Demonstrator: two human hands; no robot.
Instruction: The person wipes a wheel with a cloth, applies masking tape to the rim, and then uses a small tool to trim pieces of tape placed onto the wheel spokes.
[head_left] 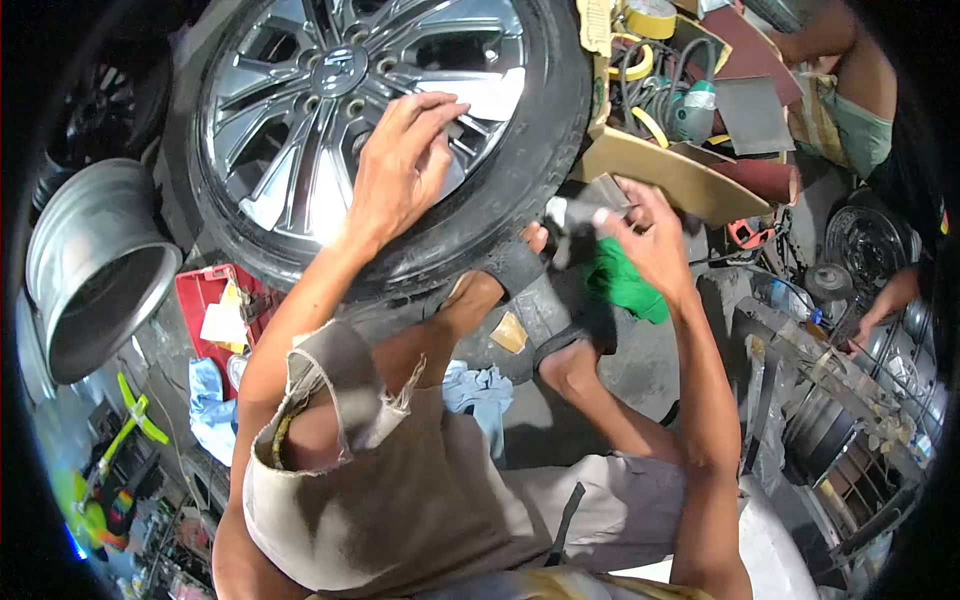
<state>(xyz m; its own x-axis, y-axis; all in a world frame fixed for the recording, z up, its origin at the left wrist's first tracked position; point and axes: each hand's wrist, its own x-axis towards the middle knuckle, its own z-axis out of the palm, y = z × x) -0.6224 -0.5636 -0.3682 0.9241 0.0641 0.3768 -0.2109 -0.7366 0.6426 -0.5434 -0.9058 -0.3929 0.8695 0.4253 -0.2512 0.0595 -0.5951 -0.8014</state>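
A tyre (555, 110) with a shiny multi-spoke alloy wheel (345, 70) lies in front of me. My left hand (400, 165) is over the wheel's lower right spokes, its fingers bent together around something small and greyish that I cannot make out. To the right of the tyre, my right hand (650, 240) pinches a grey piece of sandpaper (604, 192) between thumb and fingers, close to the cardboard box's near wall. Just below that hand a bright green cloth (625, 280) hangs by my feet.
The cardboard box (665, 180) holds tape rolls, a corded power tool (690, 112) and sandpaper sheets (755, 115). A bare rim (100, 265) and a red toolbox (205, 330) stand left. A blue cloth (478, 395) lies between my legs. Another person's hand (885, 305) is at right, near more wheels.
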